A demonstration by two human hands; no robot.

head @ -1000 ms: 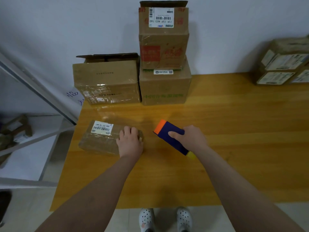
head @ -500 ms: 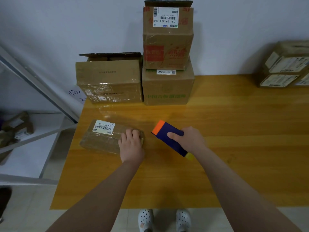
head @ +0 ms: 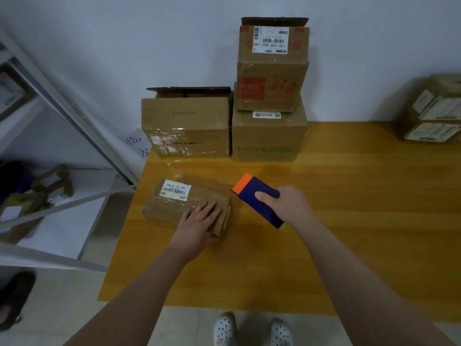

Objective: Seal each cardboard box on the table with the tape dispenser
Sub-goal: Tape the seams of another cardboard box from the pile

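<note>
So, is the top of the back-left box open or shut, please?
Open: the back-left box has a flap raised along its top edge, showing the dark inside beneath it.

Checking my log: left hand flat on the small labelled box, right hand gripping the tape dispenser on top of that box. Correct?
One slip: the head view shows the right hand gripping the tape dispenser beside the small labelled box, not on it. The left hand does lie flat on that box.

i've got a wooden table (head: 361,233): flat box (head: 174,208) front-left, open box (head: 187,126) and bigger box (head: 269,138) at the back, more boxes (head: 431,116) far right.
</note>
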